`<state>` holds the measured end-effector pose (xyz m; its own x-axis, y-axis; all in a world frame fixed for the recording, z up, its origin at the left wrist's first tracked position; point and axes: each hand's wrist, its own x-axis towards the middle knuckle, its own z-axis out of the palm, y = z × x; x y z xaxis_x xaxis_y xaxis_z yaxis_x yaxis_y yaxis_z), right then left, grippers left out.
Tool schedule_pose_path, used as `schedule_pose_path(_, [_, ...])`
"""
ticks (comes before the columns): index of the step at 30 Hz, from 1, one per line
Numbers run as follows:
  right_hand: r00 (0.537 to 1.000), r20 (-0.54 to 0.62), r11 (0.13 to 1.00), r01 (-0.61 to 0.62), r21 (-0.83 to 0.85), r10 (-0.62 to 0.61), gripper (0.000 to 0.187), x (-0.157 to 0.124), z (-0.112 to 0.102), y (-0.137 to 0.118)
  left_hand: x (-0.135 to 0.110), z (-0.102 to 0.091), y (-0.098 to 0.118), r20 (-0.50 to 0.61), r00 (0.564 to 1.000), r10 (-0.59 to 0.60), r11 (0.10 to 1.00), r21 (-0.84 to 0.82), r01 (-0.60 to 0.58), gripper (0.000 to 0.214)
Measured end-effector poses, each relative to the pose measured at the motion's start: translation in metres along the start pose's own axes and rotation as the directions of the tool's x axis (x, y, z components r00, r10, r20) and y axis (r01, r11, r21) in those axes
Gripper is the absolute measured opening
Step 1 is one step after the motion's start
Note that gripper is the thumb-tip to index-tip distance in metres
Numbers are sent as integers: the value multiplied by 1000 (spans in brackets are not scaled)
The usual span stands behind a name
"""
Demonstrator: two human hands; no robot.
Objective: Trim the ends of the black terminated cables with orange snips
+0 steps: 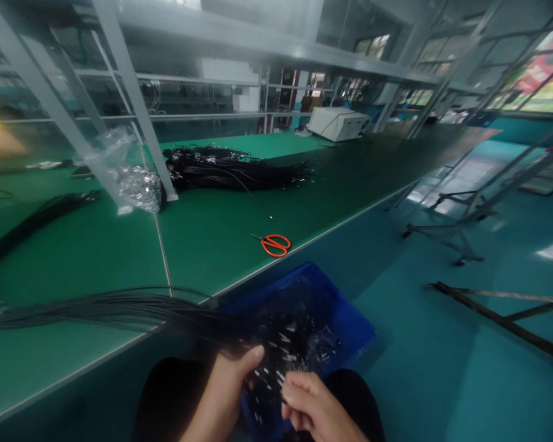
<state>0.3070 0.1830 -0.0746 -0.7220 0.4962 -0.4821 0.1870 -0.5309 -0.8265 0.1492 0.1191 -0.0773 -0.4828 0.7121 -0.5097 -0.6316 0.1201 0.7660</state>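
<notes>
A long bundle of thin black cables (120, 307) lies over the green table's (212, 233) front edge and runs down to my lap. My left hand (225, 387) is closed around the bundle's end, thumb on top. My right hand (313, 408) sits just to its right, fingers pinched on the metal-tipped cable ends (276, 368). Both hands hover over a blue plastic bin (345, 319) that holds clear bags and small shiny parts.
Orange-handled scissors (275, 244) lie near the table edge. A second pile of black cables (235, 172) and a clear bag of parts (136, 184) sit further back by a shelf post (133, 104). A white machine (338, 123) stands at the far end. Metal frames (465, 215) stand on the teal floor to the right.
</notes>
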Motion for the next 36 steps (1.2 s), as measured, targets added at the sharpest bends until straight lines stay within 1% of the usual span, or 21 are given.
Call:
schedule_pose_path(3, [1000,-16,997,2,73,-1,28,-9,-14,-1,9,-5,-1,-11,1000,9,1000,-5,-9,24])
schedule_pose_path(6, [999,-41,995,5,101,-1,25,-13,-21,-2,13,-7,1,6,1000,14,1000,-9,-14,25])
schedule_pose_path(8, [998,-54,995,16,100,-11,20,-10,-18,-1,12,-6,3,31,999,11,1000,-9,-11,26])
schedule_pose_path(10, [998,-65,995,27,93,-21,20,-2,-10,2,10,-5,4,51,999,7,1000,-3,-7,27])
schedule_pose_path(14, [997,-53,997,55,46,-53,34,9,4,10,11,-5,3,59,998,25,999,23,-26,30])
schedule_pose_path(16, [997,-55,997,60,40,-57,39,5,2,13,13,-6,1,42,998,40,998,41,-42,32])
schedule_pose_path(18, [996,-69,996,54,66,-49,41,-3,-4,11,15,-7,1,24,999,39,998,56,-41,31])
schedule_pose_path(21, [994,-99,990,68,121,-56,35,-15,-11,-2,14,-8,3,30,1000,5,998,66,-7,26])
schedule_pose_path(23, [990,-119,988,91,122,-76,29,-18,-9,-13,9,-9,7,59,998,-20,998,61,16,23])
schedule_pose_path(26, [984,-143,993,111,37,-104,22,-8,2,-26,0,-9,14,111,993,-44,998,51,39,20])
schedule_pose_path(29, [977,-172,986,100,-135,-122,16,9,14,-29,-6,-11,19,147,988,-51,997,58,43,20])
schedule_pose_path(31, [972,-180,959,103,-263,-153,14,17,20,-30,-7,-12,20,158,987,-42,997,66,32,20])
schedule_pose_path(33, [968,-163,922,121,-368,-192,17,22,25,-31,-5,-13,19,156,988,-25,997,72,14,20])
schedule_pose_path(36, [965,-136,877,138,-461,-223,18,21,32,-34,-2,-15,18,157,988,-6,997,79,-7,19])
